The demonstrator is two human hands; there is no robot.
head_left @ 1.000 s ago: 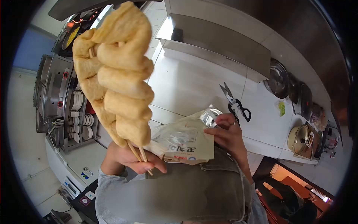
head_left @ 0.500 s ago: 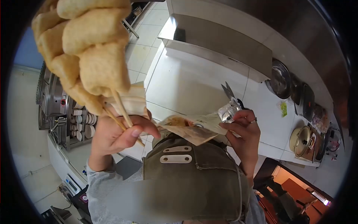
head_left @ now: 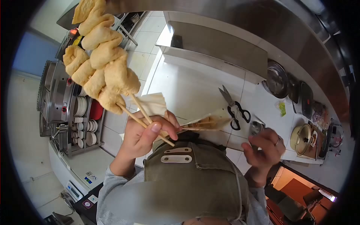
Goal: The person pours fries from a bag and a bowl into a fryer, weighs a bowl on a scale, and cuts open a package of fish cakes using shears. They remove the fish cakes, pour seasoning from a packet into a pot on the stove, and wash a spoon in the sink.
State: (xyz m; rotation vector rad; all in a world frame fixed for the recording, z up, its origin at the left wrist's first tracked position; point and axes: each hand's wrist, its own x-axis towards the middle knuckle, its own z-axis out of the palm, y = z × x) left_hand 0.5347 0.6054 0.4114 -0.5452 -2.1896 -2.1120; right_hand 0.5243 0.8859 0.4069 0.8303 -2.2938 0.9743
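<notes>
QR code (head_left: 89,174), blue lettering (head_left: 88,180) on white surface (head_left: 80,163), too small to read

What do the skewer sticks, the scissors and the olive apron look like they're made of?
Skewer sticks: pale tan, matt, probably bare bamboo or wood. Scissors: grey, dully shiny blades suggest steel; the black handles look like plastic. Olive apron: matt cloth, perhaps canvas, judging by its stitched seams.

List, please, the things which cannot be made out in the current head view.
Head view:
Golden, folded food on thin wooden sticks: top cut off by the upper edge.
Small silver foil piece: lower part hidden by the bare right hand; contact unclear.
Pale, translucent plastic bag: contents too blurred to identify.
</notes>
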